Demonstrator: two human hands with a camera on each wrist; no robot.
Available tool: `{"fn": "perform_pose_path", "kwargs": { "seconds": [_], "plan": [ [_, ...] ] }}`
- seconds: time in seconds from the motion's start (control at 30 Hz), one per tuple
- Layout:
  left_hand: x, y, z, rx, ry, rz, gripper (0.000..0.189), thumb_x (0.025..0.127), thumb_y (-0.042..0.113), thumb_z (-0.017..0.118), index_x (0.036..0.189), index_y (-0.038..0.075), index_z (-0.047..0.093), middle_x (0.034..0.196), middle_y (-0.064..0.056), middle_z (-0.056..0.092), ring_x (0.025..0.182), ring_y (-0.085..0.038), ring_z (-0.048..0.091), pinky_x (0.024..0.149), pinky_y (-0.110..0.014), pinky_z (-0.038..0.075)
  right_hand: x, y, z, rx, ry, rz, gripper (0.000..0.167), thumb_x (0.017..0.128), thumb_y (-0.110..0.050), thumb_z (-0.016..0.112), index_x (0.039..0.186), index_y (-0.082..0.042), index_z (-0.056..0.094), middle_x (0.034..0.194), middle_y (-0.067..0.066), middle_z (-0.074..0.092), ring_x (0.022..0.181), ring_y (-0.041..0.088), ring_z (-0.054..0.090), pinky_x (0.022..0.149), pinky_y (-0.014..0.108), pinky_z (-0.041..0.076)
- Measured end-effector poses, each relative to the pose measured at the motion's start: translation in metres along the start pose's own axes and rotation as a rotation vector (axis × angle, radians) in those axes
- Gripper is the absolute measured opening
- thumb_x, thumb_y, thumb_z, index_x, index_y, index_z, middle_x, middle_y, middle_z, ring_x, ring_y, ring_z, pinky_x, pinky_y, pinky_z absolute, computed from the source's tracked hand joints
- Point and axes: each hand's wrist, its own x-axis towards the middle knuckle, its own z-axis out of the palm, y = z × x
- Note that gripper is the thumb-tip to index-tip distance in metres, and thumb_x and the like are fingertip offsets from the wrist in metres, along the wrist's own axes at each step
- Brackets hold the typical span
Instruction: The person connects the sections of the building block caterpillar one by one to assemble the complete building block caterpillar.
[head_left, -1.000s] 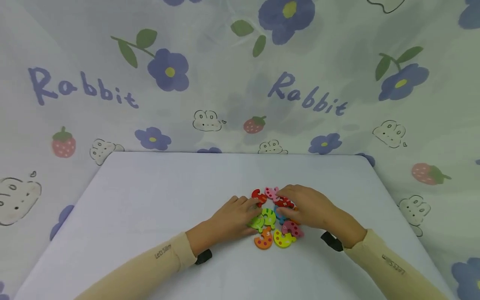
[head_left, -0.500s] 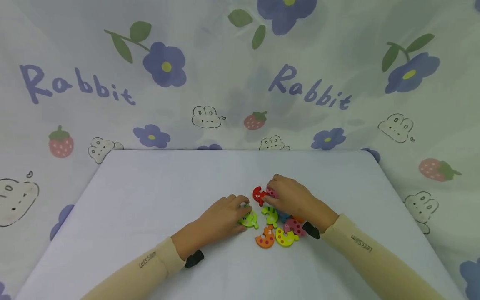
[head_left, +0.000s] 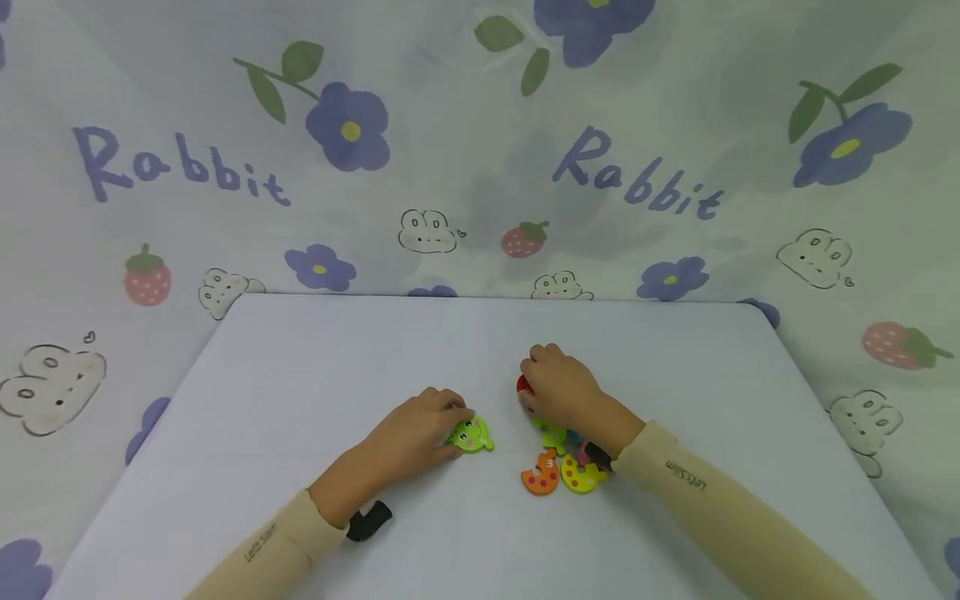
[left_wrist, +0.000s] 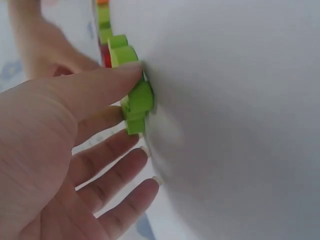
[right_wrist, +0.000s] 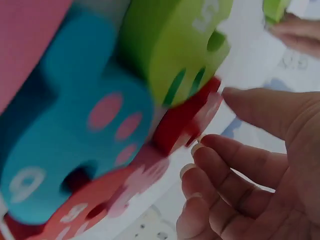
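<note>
Green smiling piece (head_left: 472, 436) shifted farther left, left grip (head_left: 411, 435) pinching it, right grip (head_left: 562, 387) now pinching red piece (right_wrist: 179, 120)

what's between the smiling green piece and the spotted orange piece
Only bare white tabletop lies between the smiling green piece and the spotted orange piece, seen in the head view.

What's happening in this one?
A person is handling small coloured pieces on a white table. The left hand pinches the green face, apart from the rest. The right hand is at a red piece; whether it grips it is unclear. Orange, yellow and blue pieces lie bunched near that hand.
</note>
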Motion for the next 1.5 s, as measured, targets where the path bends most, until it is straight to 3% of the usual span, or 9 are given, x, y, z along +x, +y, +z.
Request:
{"fn": "perform_pose_path", "kwargs": {
  "seconds": [0.13, 0.37, 0.57, 0.7, 0.87, 1.03, 1.13, 1.23, 1.5],
  "plan": [
    [-0.010, -0.011, 0.007, -0.082, 0.042, -0.056, 0.052, 0.088, 0.027, 0.088, 0.134, 0.011, 0.071, 0.132, -0.004, 0.064, 0.119, -0.023, 0.059, 0.099, -0.039, 0.052, 0.000, -0.007, 0.007, -0.084, 0.003, -0.028, 0.028, 0.097, -0.030, 0.076, 0.109, -0.004, 0.073, 0.104, 0.008, 0.062, 0.095, 0.026, 0.054, 0.081, 0.039, 0.056],
    [-0.029, -0.021, 0.020, -0.182, 0.138, -0.137, 0.056, 0.086, 0.026, 0.089, 0.136, 0.010, 0.070, 0.134, -0.005, 0.064, 0.120, -0.026, 0.059, 0.101, -0.044, 0.050, -0.001, -0.008, 0.014, -0.044, -0.044, 0.070, 0.036, 0.096, -0.033, 0.077, 0.116, -0.003, 0.071, 0.107, 0.010, 0.063, 0.099, 0.027, 0.056, 0.085, 0.042, 0.055],
    [-0.036, -0.023, 0.028, -0.244, 0.194, -0.159, 0.056, 0.086, 0.025, 0.089, 0.137, 0.012, 0.069, 0.135, -0.002, 0.063, 0.120, -0.024, 0.057, 0.101, -0.044, 0.050, -0.007, -0.020, 0.019, -0.064, -0.034, -0.145, 0.025, 0.095, -0.024, 0.080, 0.115, -0.011, 0.073, 0.111, 0.003, 0.066, 0.102, 0.024, 0.058, 0.089, 0.038, 0.056],
    [-0.039, -0.026, 0.032, -0.305, 0.224, -0.181, 0.056, 0.086, 0.025, 0.089, 0.137, 0.013, 0.069, 0.135, 0.001, 0.062, 0.121, -0.022, 0.056, 0.103, -0.044, 0.048, -0.022, -0.034, 0.022, -0.065, -0.044, -0.288, 0.032, 0.087, -0.022, 0.088, 0.115, -0.013, 0.075, 0.111, 0.002, 0.067, 0.103, 0.021, 0.058, 0.094, 0.033, 0.054],
    [-0.040, -0.032, 0.038, -0.376, 0.277, -0.144, 0.056, 0.085, 0.025, 0.090, 0.137, 0.015, 0.069, 0.135, 0.003, 0.061, 0.119, -0.021, 0.055, 0.102, -0.045, 0.046, -0.038, -0.039, 0.021, 0.053, -0.040, -0.340, 0.033, 0.090, -0.026, 0.085, 0.119, -0.015, 0.074, 0.116, 0.001, 0.067, 0.110, 0.019, 0.058, 0.097, 0.033, 0.053],
    [-0.039, -0.037, 0.040, -0.459, 0.307, -0.103, 0.056, 0.085, 0.023, 0.090, 0.136, 0.015, 0.069, 0.136, 0.004, 0.061, 0.118, -0.021, 0.053, 0.103, -0.048, 0.043, -0.048, -0.027, 0.017, 0.220, 0.049, -0.219, 0.037, 0.094, -0.031, 0.081, 0.125, -0.012, 0.072, 0.125, 0.002, 0.065, 0.118, 0.020, 0.058, 0.098, 0.036, 0.054],
    [-0.038, -0.039, 0.039, -0.474, 0.296, -0.103, 0.056, 0.086, 0.024, 0.089, 0.137, 0.016, 0.069, 0.136, 0.005, 0.060, 0.120, -0.020, 0.052, 0.104, -0.049, 0.042, -0.050, -0.019, 0.017, 0.235, 0.080, -0.075, 0.055, 0.091, -0.039, 0.083, 0.134, -0.010, 0.067, 0.129, 0.004, 0.063, 0.119, 0.021, 0.058, 0.098, 0.039, 0.054],
    [-0.037, -0.041, 0.036, -0.487, 0.286, -0.109, 0.055, 0.087, 0.025, 0.088, 0.138, 0.017, 0.068, 0.137, 0.006, 0.059, 0.121, -0.020, 0.051, 0.106, -0.049, 0.040, -0.048, -0.014, 0.018, 0.220, 0.055, 0.009, 0.069, 0.088, -0.044, 0.085, 0.141, -0.007, 0.063, 0.131, 0.008, 0.062, 0.120, 0.023, 0.058, 0.099, 0.042, 0.054],
    [-0.039, -0.044, 0.036, -0.525, 0.275, -0.123, 0.054, 0.088, 0.025, 0.087, 0.139, 0.019, 0.068, 0.138, 0.007, 0.058, 0.124, -0.019, 0.049, 0.108, -0.050, 0.038, -0.040, -0.013, 0.017, 0.180, -0.018, 0.019, 0.060, 0.088, -0.040, 0.086, 0.130, -0.001, 0.067, 0.121, 0.009, 0.062, 0.111, 0.024, 0.056, 0.096, 0.040, 0.054]
  ]
}}
